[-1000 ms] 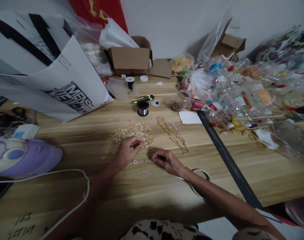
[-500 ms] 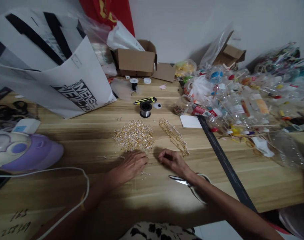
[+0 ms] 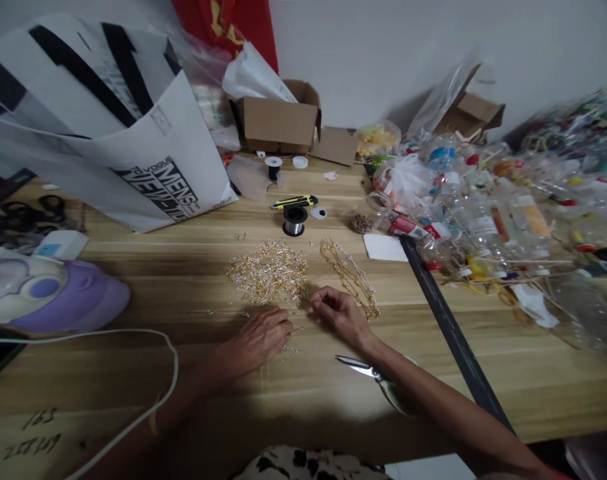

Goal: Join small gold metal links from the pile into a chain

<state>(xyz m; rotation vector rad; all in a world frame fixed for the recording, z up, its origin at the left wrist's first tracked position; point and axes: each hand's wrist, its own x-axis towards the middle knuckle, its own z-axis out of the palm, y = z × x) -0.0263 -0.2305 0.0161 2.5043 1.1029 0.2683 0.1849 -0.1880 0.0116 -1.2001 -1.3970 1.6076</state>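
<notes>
A heap of small gold and clear beaded links (image 3: 268, 272) lies on the wooden table. Below its lower edge, my left hand (image 3: 266, 337) rests palm down with its fingers bent together; what they hold, if anything, is hidden. My right hand (image 3: 339, 312) has thumb and forefinger pinched at the heap's lower right edge, on something too small to make out. Beside it lie gold and clear beaded chains (image 3: 350, 277). A few small silvery pieces (image 3: 290, 353) are close to my left fingertips. Scissors (image 3: 360, 367) lie partly under my right forearm.
Beyond the heap stand a spool of silvery wire (image 3: 294, 221), a yellow-black utility knife (image 3: 294, 202) and a black spool (image 3: 273, 170). A dark strip (image 3: 448, 327) runs along the right, beside piled plastic bottles (image 3: 483, 220). A white bag (image 3: 183, 153) and purple device (image 3: 90, 293) stand left.
My right hand has moved slightly up and left, its fingertips now at the heap's edge. My left hand stays nearly in place. The camera view has shifted a little.
</notes>
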